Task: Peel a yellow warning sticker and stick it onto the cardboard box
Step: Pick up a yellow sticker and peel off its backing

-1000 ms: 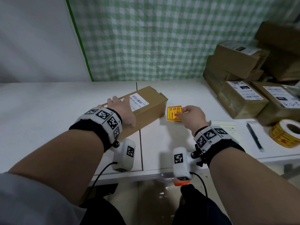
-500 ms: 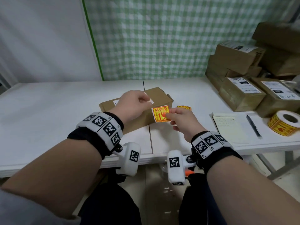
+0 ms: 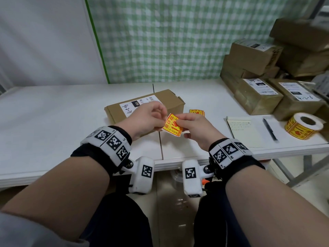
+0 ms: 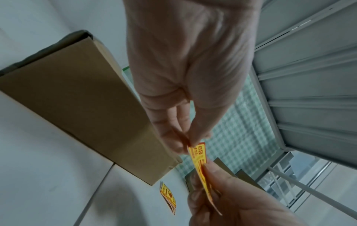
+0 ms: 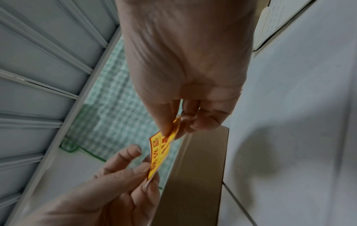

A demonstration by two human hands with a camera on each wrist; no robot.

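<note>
Yellow warning sticker [image 3: 172, 126] between the hands, pinched by left hand [image 3: 144, 120] and right hand [image 3: 197, 130] alike

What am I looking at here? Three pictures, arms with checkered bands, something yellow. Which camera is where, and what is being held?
No machine: these are a person's two bare hands. The wide picture comes from a camera on the head, looking down. The other two come from cameras at the checkered bands, one per wrist, each looking along its hand. The left hand and right hand both pinch one yellow sticker by opposite edges, in the air on the near side of the box. The box lies on the table. Also there: a second sticker, a roll of stickers, a notepad, a pen and stacked parcels.
</note>
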